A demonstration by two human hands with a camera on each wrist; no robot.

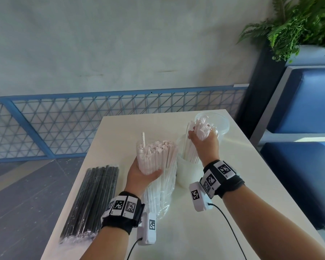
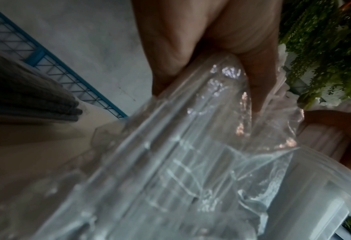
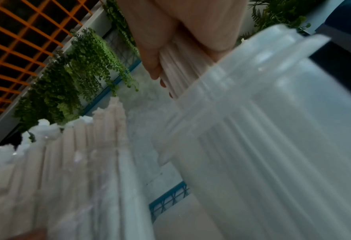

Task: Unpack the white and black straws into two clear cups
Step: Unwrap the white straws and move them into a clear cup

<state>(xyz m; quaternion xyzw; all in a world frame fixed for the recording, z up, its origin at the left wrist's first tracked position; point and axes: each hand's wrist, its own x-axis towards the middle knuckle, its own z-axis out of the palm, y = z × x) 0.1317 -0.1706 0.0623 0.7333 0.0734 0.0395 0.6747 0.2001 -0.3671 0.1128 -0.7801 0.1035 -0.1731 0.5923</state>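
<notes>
White straws (image 1: 156, 156) are standing upright in their clear bag (image 1: 159, 196), which my left hand (image 1: 141, 177) is gripping near the table's (image 1: 251, 184) middle. My right hand (image 1: 204, 143) is curling around a smaller bunch (image 1: 190, 152), its lower ends sitting inside the near clear cup (image 1: 186, 171). Black straws (image 1: 92, 197) are lying packed along the left edge.

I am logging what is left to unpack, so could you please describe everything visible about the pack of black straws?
The pack of black straws lies flat on the white table, along its left edge, left of the left hand. It is a long bundle of thin, dark, matte straws in a clear, crinkly plastic wrapper, bunched at the near end. It looks unopened. Neither hand touches it; only the table does.
</notes>
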